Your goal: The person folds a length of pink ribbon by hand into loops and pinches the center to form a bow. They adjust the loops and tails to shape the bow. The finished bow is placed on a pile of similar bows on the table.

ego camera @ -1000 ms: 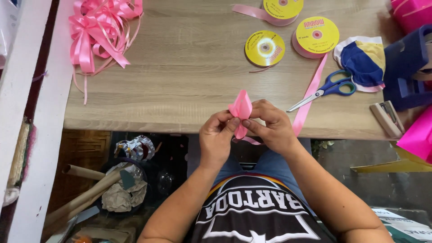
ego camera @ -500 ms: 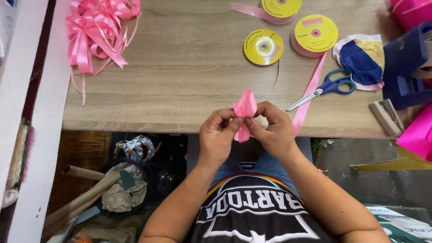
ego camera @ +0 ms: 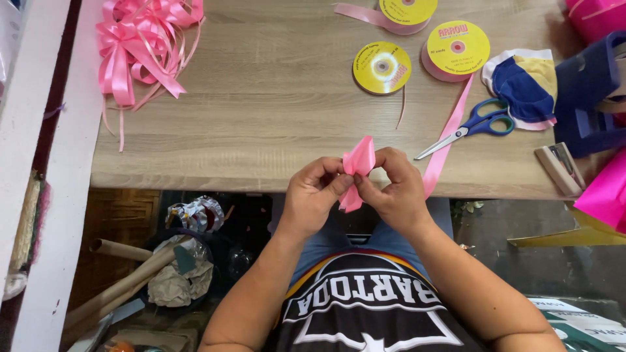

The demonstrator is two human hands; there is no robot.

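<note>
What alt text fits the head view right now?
Both hands, left hand and right hand, pinch a folded pink ribbon piece at the wooden table edge. Blue-handled scissors, ribbon spools and finished pink bows lie beyond.

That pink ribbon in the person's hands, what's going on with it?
A person seated at a wooden table is pinching a folded piece of pink ribbon between both hands, left hand and right hand, just at the table's near edge. On the table lie blue-handled scissors, a loose pink ribbon strip, three ribbon spools with yellow labels, and a pile of finished pink bows at the far left corner.
</note>
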